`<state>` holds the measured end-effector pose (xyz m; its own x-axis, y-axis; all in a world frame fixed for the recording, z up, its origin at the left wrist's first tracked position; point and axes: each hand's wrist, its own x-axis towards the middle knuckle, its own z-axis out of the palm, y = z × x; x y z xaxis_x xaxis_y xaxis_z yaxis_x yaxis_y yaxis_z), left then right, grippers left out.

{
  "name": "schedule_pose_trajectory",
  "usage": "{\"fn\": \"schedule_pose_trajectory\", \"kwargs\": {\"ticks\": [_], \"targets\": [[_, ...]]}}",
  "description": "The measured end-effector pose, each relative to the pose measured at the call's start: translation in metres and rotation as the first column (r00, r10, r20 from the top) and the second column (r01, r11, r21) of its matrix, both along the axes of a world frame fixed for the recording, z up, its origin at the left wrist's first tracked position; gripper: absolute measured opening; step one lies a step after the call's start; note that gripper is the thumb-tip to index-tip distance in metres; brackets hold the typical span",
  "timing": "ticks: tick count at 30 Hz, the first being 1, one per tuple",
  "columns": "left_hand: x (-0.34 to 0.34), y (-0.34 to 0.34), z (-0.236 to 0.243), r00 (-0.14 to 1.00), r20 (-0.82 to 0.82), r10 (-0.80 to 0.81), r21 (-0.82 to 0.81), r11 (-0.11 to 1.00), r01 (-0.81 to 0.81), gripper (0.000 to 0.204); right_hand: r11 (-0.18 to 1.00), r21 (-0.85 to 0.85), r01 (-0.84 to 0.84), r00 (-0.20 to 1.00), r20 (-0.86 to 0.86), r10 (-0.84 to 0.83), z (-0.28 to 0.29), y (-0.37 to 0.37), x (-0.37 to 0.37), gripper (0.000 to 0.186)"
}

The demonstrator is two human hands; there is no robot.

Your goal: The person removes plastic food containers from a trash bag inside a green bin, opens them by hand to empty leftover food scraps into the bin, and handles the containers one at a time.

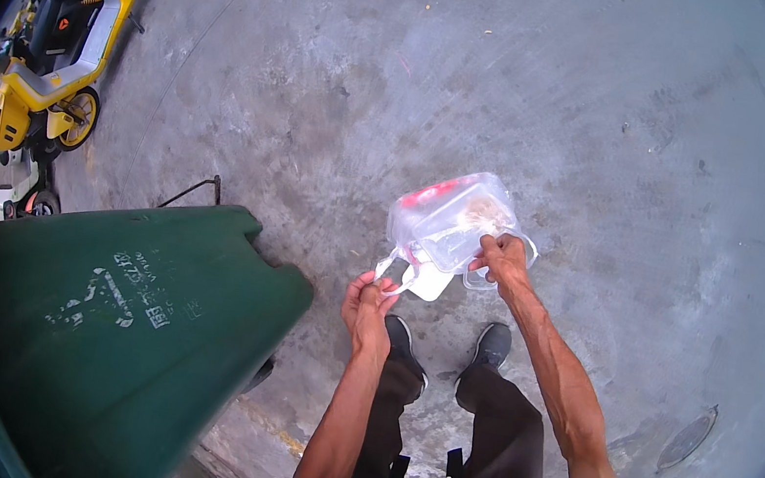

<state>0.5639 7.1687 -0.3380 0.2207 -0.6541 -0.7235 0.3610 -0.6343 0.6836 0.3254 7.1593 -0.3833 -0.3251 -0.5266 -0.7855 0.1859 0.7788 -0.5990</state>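
Observation:
A clear plastic bag (441, 210) with red print hangs in front of me above the ground. Through its film show a clear takeaway container (462, 246) and some brownish contents that I cannot make out. My left hand (370, 302) pinches one twisted white handle of the bag at its near left side. At the right side, the fingers of my right hand (501, 259) are closed on the bag's edge, beside a clear lid-like rim. A flat white piece (431, 283) sticks out below the bag between my hands.
To my left stands a large green wheeled bin (122, 329) with worn white lettering. Yellow scooters (85, 46) are parked at the far left. Concrete ground (625, 206) spreads ahead, with a round cover (689, 438) at right. My shoes (490, 342) are just below the bag.

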Motion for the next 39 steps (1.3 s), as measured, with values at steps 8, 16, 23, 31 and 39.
{"fn": "schedule_pose_trajectory", "kwargs": {"ticks": [8, 16, 23, 31, 39], "targets": [[-0.028, -0.018, 0.172, 0.996, 0.019, -0.083, -0.147, 0.986, 0.085, 0.025, 0.996, -0.085, -0.015, 0.979, 0.200, 0.032, 0.208, 0.032, -0.058, 0.025], [-0.037, -0.001, 0.344, 0.982, -0.084, -0.168, -0.317, 0.939, 0.134, 0.029, 0.979, -0.180, -0.092, 0.910, 0.384, 0.156, 0.405, 0.102, -0.092, 0.015], [-0.048, 0.004, 0.460, 0.970, -0.194, -0.145, -0.449, 0.893, 0.044, 0.027, 0.934, -0.298, -0.197, 0.892, 0.341, 0.297, 0.516, 0.138, -0.095, 0.014], [-0.009, 0.031, 0.551, 0.950, -0.236, -0.205, -0.586, 0.810, 0.029, 0.026, 0.885, -0.426, -0.187, 0.911, 0.262, 0.319, 0.612, 0.169, -0.092, 0.013], [0.053, 0.045, 0.661, 0.976, -0.147, -0.158, -0.778, 0.629, -0.015, 0.023, 0.817, -0.553, -0.164, 0.927, 0.195, 0.319, 0.654, 0.173, -0.087, 0.013]]}}
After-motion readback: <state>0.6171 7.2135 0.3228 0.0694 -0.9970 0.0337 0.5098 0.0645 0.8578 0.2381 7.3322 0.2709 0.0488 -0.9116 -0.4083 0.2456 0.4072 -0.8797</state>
